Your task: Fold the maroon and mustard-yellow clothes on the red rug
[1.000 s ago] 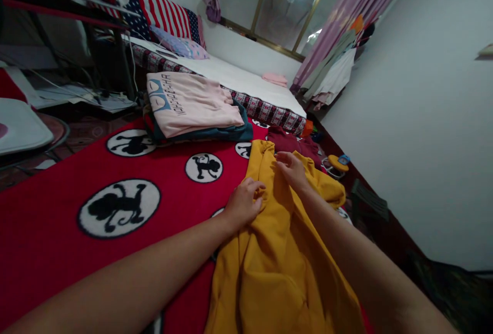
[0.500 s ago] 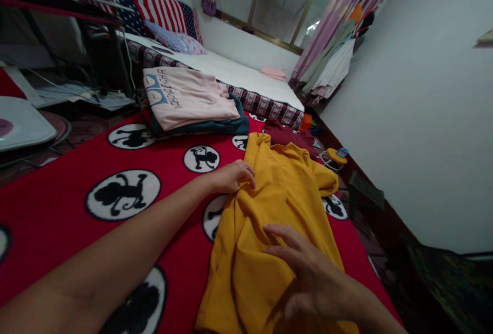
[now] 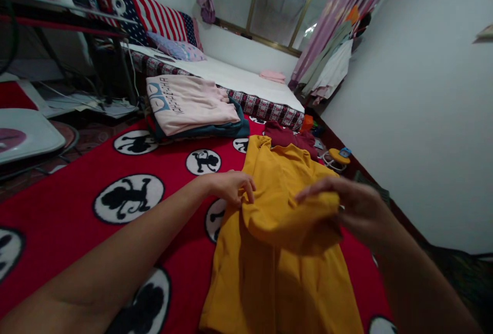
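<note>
Yellow garment (image 3: 258,282) lies on red blanket (image 3: 61,205), long axis near-to-far, between both hands. Left hand (image 3: 231,188): fingers pinching its left edge. Right hand (image 3: 358,211): fingers gripping a raised fold, right side.

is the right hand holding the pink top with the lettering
No, the right hand holds up part of the yellow garment, while the pink top lies folded farther away.
</note>
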`<state>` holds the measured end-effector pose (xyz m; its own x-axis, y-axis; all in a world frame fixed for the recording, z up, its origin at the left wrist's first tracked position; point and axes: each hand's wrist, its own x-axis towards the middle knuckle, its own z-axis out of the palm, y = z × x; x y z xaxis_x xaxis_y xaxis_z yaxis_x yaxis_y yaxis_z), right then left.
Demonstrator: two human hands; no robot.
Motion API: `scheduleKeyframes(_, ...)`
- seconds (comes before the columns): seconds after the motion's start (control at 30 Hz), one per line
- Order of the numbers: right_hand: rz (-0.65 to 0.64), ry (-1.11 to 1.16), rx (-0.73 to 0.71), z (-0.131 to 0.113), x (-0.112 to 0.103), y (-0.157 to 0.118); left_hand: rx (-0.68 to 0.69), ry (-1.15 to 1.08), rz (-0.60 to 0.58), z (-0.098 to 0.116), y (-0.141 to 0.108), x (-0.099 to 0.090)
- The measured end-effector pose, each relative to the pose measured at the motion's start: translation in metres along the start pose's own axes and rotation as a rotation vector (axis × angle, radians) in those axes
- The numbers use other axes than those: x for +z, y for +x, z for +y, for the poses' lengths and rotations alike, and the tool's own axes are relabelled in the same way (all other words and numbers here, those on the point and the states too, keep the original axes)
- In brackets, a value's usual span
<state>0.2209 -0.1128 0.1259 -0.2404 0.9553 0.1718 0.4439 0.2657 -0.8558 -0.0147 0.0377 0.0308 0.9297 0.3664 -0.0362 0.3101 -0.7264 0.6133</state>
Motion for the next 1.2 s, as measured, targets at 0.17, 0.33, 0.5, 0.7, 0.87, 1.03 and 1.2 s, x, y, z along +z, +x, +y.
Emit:
scheduleKeyframes(0.17, 0.738, 0.413, 0.221, 0.073, -0.013, 0.044, 0.102, -0.135, 0.019, -0.005, -0.002, -0.002)
scheduleKeyframes(0.33, 0.597, 0.453, 0.447, 0.125, 0.027, 0.022, 0.128, -0.073, 0.078, 0.003, 0.001, 0.000)
scheduleKeyframes(0.5, 0.400, 0.303, 0.394, 0.119, 0.050, 0.010, -0.079, 0.229, 0.145, 0.028, 0.000, 0.004)
scheduleKeyframes(0.7, 0.280, 0.070, 0.279, 0.120, 0.065, 0.009, -0.274, 0.502, 0.160, 0.077, -0.002, 0.028)
scheduleKeyframes(0.87, 0.280, 0.040, 0.266, 0.126, 0.072, 0.007, -0.349, 0.482, 0.109, 0.087, 0.007, 0.043)
scheduleKeyframes(1.03, 0.380, 0.086, 0.235, 0.126, 0.074, 0.006, -0.350, 0.399, 0.350, 0.071, 0.008, 0.027)
scheduleKeyframes(1.2, 0.375, 0.012, 0.193, 0.118, 0.078, 0.004, -0.284, 0.256, 0.362, 0.060, 0.000, 0.004)
